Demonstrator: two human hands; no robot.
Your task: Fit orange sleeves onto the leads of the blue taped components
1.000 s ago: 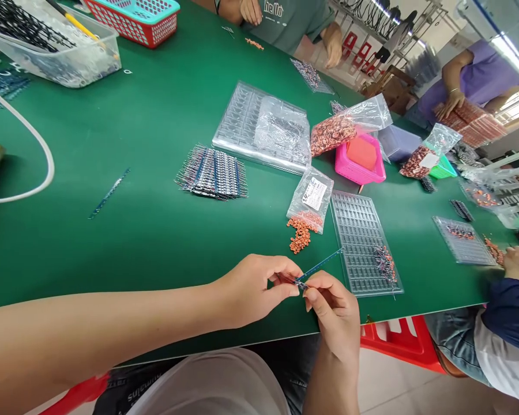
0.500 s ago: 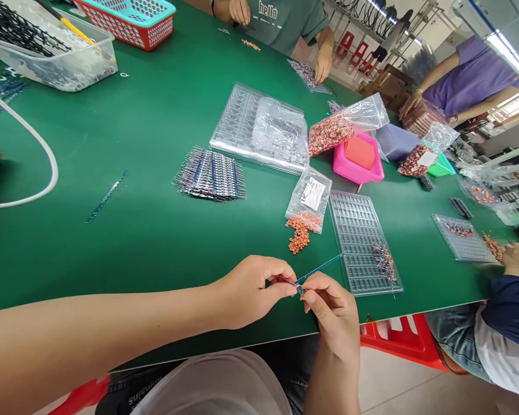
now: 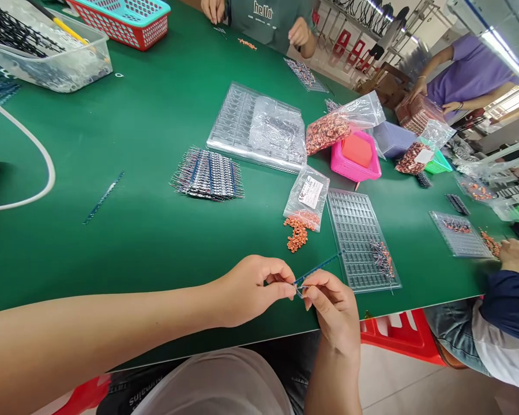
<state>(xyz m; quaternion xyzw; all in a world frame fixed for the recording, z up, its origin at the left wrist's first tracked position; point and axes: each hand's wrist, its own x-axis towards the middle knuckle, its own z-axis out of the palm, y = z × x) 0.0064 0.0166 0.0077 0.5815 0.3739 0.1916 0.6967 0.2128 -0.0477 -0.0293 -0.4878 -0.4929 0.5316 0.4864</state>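
Observation:
My left hand (image 3: pixel 255 291) pinches a thin blue strip (image 3: pixel 320 266) between thumb and forefinger, close to the table's front edge. The strip slants up to the right, its far end reaching over a clear plastic tray (image 3: pixel 348 230). Fingertips nearly touching it, my right hand (image 3: pixel 332 305) is closed on a small part with thin wires at the strip's near end; the fingers partly hide it. Small orange rings (image 3: pixel 297 237) spill from a labelled plastic bag (image 3: pixel 309 193) just beyond my hands. Wired parts with orange rings (image 3: pixel 383 258) lie at the tray's right side.
A bundle of strips (image 3: pixel 207 176) and a single blue strip (image 3: pixel 104 197) lie to the left. Behind are a larger clear tray (image 3: pixel 231 118), a bag of copper-coloured rings (image 3: pixel 328 131) and a pink basket (image 3: pixel 357 167). Co-workers sit opposite and at right.
My fingertips have shifted slightly around the small part, and a bit more of it shows between them. Across the table, a co-worker's hand has lifted off a tray. The view has shifted slightly.

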